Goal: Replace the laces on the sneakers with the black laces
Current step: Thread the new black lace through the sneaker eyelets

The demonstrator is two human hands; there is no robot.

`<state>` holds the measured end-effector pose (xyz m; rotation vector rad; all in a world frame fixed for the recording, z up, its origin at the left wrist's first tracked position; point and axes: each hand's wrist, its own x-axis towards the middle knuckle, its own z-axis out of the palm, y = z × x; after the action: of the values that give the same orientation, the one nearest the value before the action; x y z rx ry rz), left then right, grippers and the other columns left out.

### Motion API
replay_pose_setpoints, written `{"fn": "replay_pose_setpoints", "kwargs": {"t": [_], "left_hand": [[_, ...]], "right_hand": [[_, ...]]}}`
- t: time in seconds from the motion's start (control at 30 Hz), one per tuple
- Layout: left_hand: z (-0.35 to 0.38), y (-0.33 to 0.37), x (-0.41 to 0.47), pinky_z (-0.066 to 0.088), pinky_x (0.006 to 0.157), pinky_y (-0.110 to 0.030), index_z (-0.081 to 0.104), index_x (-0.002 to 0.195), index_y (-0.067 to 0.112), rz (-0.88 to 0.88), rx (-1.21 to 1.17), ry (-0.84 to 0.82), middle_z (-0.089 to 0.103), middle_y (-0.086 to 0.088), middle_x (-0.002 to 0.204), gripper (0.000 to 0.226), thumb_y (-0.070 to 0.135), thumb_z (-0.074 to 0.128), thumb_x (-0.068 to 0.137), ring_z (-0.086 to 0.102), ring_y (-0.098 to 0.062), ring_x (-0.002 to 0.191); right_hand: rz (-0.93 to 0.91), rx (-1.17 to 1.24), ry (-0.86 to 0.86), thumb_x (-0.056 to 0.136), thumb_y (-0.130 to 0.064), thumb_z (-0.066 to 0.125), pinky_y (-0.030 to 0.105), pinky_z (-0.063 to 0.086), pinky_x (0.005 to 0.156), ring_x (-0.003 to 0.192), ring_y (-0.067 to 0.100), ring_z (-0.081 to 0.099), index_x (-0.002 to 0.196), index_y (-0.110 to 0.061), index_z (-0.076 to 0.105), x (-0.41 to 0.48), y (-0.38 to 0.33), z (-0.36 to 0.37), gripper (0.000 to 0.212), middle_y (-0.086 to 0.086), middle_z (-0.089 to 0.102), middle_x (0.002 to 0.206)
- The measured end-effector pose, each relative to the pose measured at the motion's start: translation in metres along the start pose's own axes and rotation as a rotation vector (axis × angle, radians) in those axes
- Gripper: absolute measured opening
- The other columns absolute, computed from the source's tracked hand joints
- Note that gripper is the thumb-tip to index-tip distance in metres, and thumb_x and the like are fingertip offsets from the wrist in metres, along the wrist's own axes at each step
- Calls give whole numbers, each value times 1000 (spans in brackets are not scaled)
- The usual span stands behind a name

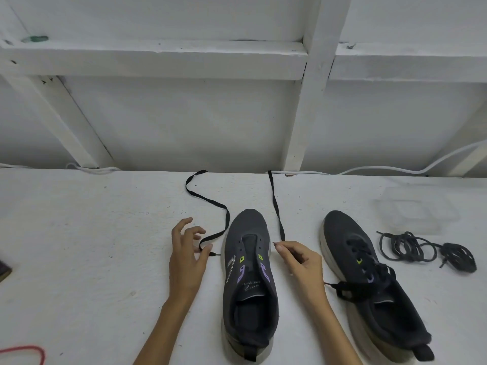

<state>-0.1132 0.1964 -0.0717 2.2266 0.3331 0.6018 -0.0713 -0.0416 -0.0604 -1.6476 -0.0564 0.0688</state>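
A dark grey sneaker [249, 280] with no lace stands in the middle of the white table, toe pointing away from me. A flat black lace [208, 200] runs up both sides of it to the table's far edge. My left hand [188, 256] pinches one lace tip just left of the shoe. My right hand [300, 262] pinches the other tip just right of it. A second sneaker [369, 283], laced in black, stands to the right.
A loose bundle of dark laces [427, 250] lies right of the laced sneaker. A clear plastic box [416, 210] sits behind it. White cables [395, 168] run along the table's back edge. A red cord [23, 351] shows at the front left corner.
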Motion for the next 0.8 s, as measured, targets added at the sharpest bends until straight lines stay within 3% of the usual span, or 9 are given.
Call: {"fn": "replay_pose_setpoints", "kwargs": {"t": [0.1, 0.2, 0.3, 0.4, 0.57, 0.8], "left_hand": [[-1, 1, 0, 40, 86, -25, 66, 94, 19, 110, 118, 21, 46, 2, 135, 19, 4, 71, 83, 48, -13, 111], [-2, -4, -6, 30, 93, -22, 67, 93, 28, 264, 184, -83, 58, 14, 113, 16, 15, 60, 88, 53, -6, 105], [-5, -10, -12, 30, 97, -18, 66, 102, 29, 232, 178, -188, 61, 20, 106, 22, 31, 49, 89, 54, 0, 103], [-3, -13, -12, 33, 97, -12, 70, 105, 23, 189, 147, -189, 64, 15, 107, 27, 32, 52, 87, 54, -2, 104], [-2, -13, -12, 31, 94, -1, 73, 92, 15, 88, 108, -129, 63, 9, 108, 11, 8, 73, 84, 51, -2, 106], [-9, 3, -11, 47, 80, -16, 68, 93, 23, 30, -50, -115, 67, 18, 92, 10, 26, 59, 91, 62, -5, 90]], "right_hand": [[1, -10, 3, 89, -10, 69, 23, 47, 66, 83, 7, 68, 86, -19, 77, 0, 1, 0, 13, -7, 76, 86], [-1, -11, 0, 89, -10, 69, 23, 47, 65, 82, 7, 68, 85, -20, 77, 0, 2, 0, 13, -7, 75, 86], [-7, -10, 1, 90, -11, 69, 21, 45, 64, 78, 4, 65, 86, -19, 77, 0, 2, 0, 13, -7, 75, 85], [-19, -29, -1, 91, -11, 67, 20, 44, 62, 72, 3, 62, 86, -20, 76, 1, 4, 0, 14, -7, 74, 81], [-38, -57, 12, 93, -11, 65, 21, 43, 58, 65, 2, 57, 87, -20, 75, 1, 6, 0, 15, -8, 72, 77], [-65, -65, 13, 92, -20, 64, 28, 46, 61, 71, 10, 59, 92, -23, 75, 2, 9, -3, 12, -6, 70, 83]]}}
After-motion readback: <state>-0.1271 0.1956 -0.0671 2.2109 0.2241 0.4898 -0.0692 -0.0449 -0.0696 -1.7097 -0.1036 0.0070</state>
